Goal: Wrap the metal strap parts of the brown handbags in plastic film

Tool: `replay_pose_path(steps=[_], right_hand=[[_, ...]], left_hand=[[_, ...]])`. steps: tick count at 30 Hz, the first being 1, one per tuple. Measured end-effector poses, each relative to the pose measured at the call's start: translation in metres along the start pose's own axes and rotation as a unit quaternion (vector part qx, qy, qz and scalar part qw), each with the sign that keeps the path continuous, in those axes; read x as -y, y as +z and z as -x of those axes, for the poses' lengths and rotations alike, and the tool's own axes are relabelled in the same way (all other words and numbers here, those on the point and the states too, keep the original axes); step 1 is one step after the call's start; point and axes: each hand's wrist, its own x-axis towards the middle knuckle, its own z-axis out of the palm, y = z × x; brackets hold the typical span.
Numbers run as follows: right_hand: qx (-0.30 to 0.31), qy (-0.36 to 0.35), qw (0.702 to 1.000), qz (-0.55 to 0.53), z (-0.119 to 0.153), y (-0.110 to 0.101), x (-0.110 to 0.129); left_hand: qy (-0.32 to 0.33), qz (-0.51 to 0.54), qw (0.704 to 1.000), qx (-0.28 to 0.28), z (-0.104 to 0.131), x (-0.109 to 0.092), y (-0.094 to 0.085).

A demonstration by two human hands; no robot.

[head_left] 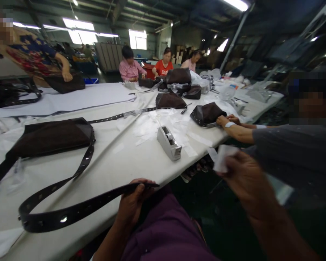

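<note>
My left hand (133, 199) is closed around the end of a dark strap (78, 212) with metal eyelets, at the near table edge. The strap loops left and back up to a dark brown bag (54, 136) lying on the table. Off the table's edge to the right, my right hand (243, 170) pinches a small white paper piece (223, 157), blurred by motion. A grey tape dispenser (169, 142) stands on the table between and beyond my hands.
White paper scraps (149, 127) lie around the dispenser on the white-covered table (105, 181). At right, a co-worker's hands (228, 121) touch another dark bag (208, 113). More bags (178, 78) are piled farther back, with several people around the table.
</note>
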Motion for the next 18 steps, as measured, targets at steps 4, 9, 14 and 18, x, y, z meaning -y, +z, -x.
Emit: replay_pose_path(steps=[4,9,14,18], right_hand=[[0.065,0.166,0.98,-0.088,0.021,0.081,-0.07],[0.142,0.139,0.978,-0.072,0.034,0.134,-0.112],[0.217,0.123,0.968,-0.014,0.039,0.156,-0.13],[0.23,0.139,0.963,0.004,0.047,0.165,-0.138]], left_hand=[[0.061,-0.029,0.998,0.002,0.002,-0.008,0.008],[0.146,-0.059,0.986,-0.057,0.009,-0.026,0.005],[0.088,-0.178,0.979,0.048,0.031,-0.028,-0.009],[0.068,-0.296,0.946,0.111,0.033,-0.008,-0.017]])
